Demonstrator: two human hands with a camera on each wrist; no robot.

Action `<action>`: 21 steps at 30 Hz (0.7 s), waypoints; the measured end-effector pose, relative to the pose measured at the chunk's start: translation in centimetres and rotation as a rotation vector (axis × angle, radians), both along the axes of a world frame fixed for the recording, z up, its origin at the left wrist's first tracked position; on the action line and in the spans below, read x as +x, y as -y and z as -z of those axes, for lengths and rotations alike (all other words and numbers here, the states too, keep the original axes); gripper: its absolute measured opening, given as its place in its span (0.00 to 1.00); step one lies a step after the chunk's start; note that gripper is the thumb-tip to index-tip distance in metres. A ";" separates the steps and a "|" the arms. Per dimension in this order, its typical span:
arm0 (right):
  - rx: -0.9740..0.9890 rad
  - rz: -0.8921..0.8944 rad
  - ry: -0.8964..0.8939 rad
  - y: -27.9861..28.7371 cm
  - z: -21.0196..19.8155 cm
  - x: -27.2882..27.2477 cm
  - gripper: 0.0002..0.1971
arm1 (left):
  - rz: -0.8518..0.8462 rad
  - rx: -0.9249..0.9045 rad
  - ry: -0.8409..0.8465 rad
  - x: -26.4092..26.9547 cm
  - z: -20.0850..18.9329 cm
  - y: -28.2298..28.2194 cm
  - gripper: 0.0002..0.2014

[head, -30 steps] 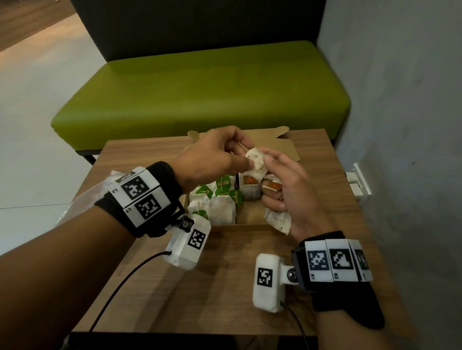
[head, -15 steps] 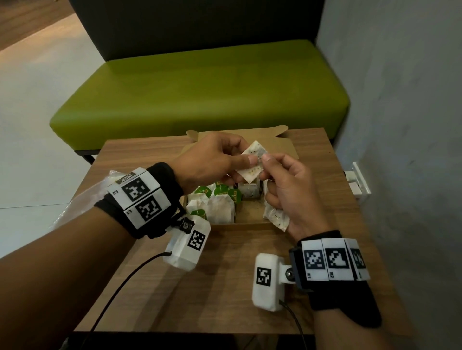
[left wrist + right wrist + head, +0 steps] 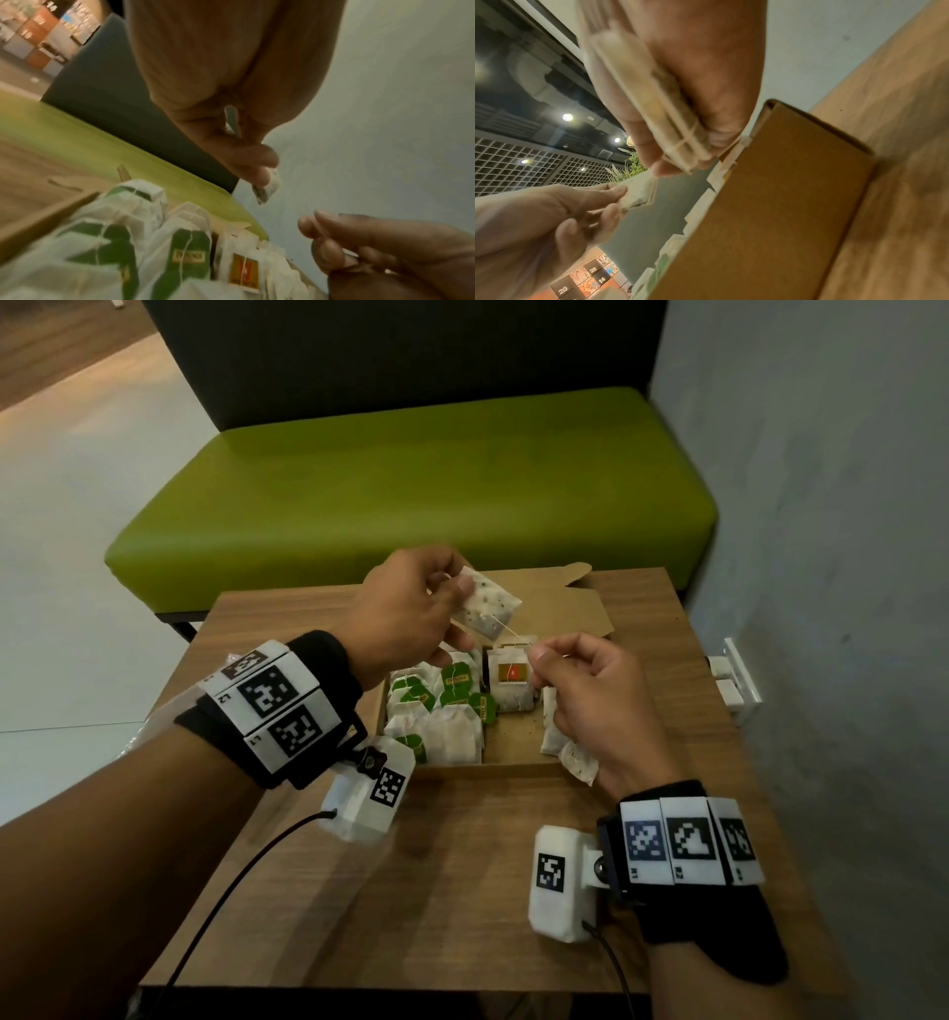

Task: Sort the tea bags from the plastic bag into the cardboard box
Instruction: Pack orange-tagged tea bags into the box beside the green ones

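My left hand (image 3: 457,590) pinches one white tea bag (image 3: 488,606) above the far edge of the open cardboard box (image 3: 493,766). A thin string runs from that bag to my right hand (image 3: 539,655), which pinches it between thumb and forefinger. The right hand's other fingers curl round a small stack of white tea bags (image 3: 570,752), seen close in the right wrist view (image 3: 654,105). Inside the box, green-tagged tea bags (image 3: 447,706) fill the left part and a red-tagged bag (image 3: 511,683) stands in the middle. The plastic bag (image 3: 154,726) lies at the table's left edge, mostly hidden by my left arm.
The box stands on a small wooden table (image 3: 436,891), its lid flap (image 3: 560,608) lying open behind it. A green bench (image 3: 411,490) stands beyond the table and a grey wall (image 3: 821,557) is close on the right. Cables trail from both wrist cameras.
The hands have drawn apart. My left hand has carried the single tea bag up and to the left, and its string now stretches to my right hand's pinch.
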State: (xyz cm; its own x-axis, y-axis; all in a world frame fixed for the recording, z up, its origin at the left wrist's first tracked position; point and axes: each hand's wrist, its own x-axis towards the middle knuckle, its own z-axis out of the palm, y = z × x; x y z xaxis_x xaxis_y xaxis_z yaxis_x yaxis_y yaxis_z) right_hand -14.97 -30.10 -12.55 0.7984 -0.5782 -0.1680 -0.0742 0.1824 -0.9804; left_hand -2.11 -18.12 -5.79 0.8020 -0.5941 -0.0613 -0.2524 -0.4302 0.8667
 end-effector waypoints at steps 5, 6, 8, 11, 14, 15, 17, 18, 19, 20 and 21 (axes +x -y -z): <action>-0.117 -0.047 -0.041 -0.1 0.2 0.0 0.04 | 0.052 0.047 0.083 0.7 -0.5 -0.1 0.06; -0.139 -0.059 -0.057 -0.1 0.3 0.0 0.04 | 0.061 0.047 0.080 0.8 -0.7 -0.3 0.05; -0.168 -0.093 -0.079 0.1 0.3 -0.2 0.05 | 0.087 0.036 0.058 1.0 -1.0 -0.6 0.04; -0.217 -0.132 -0.083 0.3 0.1 -0.4 0.08 | 0.090 0.010 0.056 1.2 -1.5 -1.0 0.04; -0.227 -0.135 -0.061 0.1 0.0 -0.4 0.06 | 0.077 -0.037 0.078 1.0 -1.9 -1.0 0.04; -0.227 -0.133 -0.055 0.0 0.0 -0.3 0.06 | 0.074 -0.070 0.059 0.8 -2.0 -1.0 0.04; -0.204 -0.139 -0.036 -0.1 0.0 -0.3 0.05 | 0.064 -0.145 0.015 0.7 -2.2 -0.8 0.04; -0.186 -0.146 -0.031 -0.2 -0.1 -0.3 0.06 | 0.054 -0.179 0.000 0.7 -2.2 -0.8 0.05; -0.165 -0.152 -0.032 -0.2 -0.3 -0.3 0.06 | 0.045 -0.207 -0.010 0.7 -2.2 -0.7 0.06; -0.140 -0.152 -0.035 -0.3 -0.4 -0.3 0.07 | 0.047 -0.220 -0.013 0.7 -2.2 -0.6 0.07; -0.108 -0.147 -0.036 -0.3 -0.4 -0.3 0.07 | 0.062 -0.212 -0.009 0.6 -2.1 -0.5 0.08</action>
State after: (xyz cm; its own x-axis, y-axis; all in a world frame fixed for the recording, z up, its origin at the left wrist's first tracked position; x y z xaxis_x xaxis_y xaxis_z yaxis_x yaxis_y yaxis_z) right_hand -15.27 -29.82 -12.15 0.8701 -0.4723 -0.1410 -0.1275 0.0606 -0.9900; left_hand -1.50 -17.57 -3.69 0.7636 -0.6427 0.0627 -0.2641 -0.2222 0.9386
